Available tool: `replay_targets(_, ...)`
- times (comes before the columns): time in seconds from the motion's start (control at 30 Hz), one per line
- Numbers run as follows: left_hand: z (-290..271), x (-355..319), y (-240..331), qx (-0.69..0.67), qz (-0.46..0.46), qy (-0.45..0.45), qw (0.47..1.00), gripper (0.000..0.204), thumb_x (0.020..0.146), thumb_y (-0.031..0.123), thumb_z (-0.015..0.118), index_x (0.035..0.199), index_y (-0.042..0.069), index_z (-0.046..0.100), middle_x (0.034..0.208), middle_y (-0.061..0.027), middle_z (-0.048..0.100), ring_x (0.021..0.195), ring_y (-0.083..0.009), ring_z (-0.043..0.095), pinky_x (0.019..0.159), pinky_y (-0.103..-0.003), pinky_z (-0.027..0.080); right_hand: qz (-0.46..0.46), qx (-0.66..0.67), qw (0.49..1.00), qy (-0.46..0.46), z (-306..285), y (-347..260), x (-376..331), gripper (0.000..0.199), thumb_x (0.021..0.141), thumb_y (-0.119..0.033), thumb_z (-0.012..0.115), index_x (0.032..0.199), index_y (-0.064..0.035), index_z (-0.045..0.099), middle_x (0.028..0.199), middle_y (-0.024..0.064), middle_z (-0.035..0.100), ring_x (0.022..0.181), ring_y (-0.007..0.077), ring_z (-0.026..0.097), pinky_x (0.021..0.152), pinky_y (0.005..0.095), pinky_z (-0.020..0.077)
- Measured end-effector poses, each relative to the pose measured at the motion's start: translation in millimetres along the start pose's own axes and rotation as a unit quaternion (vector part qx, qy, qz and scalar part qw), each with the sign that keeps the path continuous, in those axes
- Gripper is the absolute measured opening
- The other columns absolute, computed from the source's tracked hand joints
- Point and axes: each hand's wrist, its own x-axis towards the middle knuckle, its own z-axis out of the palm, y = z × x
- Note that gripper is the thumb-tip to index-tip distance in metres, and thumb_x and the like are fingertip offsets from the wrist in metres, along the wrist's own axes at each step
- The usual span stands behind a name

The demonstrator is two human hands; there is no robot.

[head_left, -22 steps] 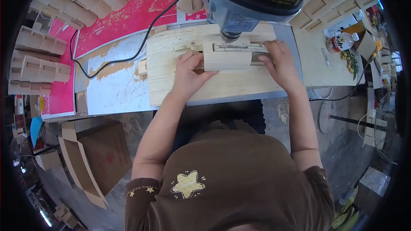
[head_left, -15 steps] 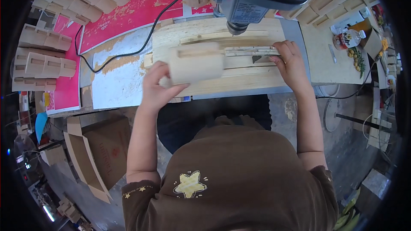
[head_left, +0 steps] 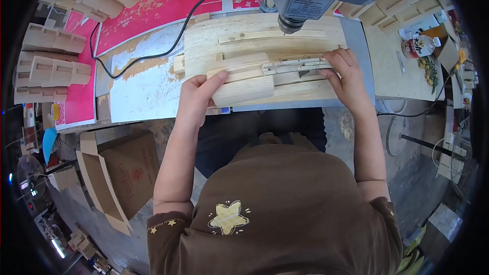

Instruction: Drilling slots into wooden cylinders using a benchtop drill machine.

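A pale rounded wooden block (head_left: 243, 90) with a long groove in its upper face lies on the wooden board. My left hand (head_left: 199, 95) is closed on the block's left end, thumb on top beside the groove. In my right hand (head_left: 346, 75) is a thin, flat strip with marked edges (head_left: 298, 65), pinched at its right end. The strip's left end rests over the right end of the groove. A small dark triangular piece (head_left: 304, 74) shows under the strip, partly hidden.
A drill press head with its chuck (head_left: 291, 23) hangs just beyond the strip. Wooden battens (head_left: 272, 35) lie on the board (head_left: 204, 35). A black cable (head_left: 173, 51) crosses the left side. Similar blocks (head_left: 60, 71) are stacked around; a bottle (head_left: 420, 47) lies right.
The block has gone from blurred motion to lying still, tilted slightly. My left hand has moved right and its thumb has come down on the block. The strip's left end now overlaps the groove.
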Motion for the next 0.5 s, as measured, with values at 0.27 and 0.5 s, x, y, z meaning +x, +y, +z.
replay_targets(0.27, 39, 5, -28, -0.063, 0.053, -0.099, 0.992, 0.042, 0.076, 0.023, 0.074, 0.102, -0.002, 0.055, 0.084, -0.0032, 0.057, 0.072, -0.0063, 0.051, 0.063, -0.021, 0.044, 0.001, -0.026, 1.000, 0.015, 3, -7, -3, 0.038, 0.066, -0.004, 0.069, 0.103, -0.0046, 0.057, 0.093, 0.0114, 0.057, 0.089, 0.0329, 0.051, 0.080, 0.0401, 0.0423)
replay_targets(0.5, 45, -2, -53, 0.210, 0.402, -0.036, 0.891, 0.061, 0.065, 0.008, 0.077, 0.118, -0.001, 0.049, 0.110, -0.0147, 0.051, 0.103, -0.0277, 0.050, 0.084, -0.033, 0.046, 0.016, -0.007, 0.999, 0.041, 11, 8, -3, 0.049, 0.064, -0.002, 0.071, 0.110, -0.0056, 0.055, 0.101, 0.0125, 0.058, 0.100, 0.0336, 0.052, 0.095, 0.0464, 0.0373)
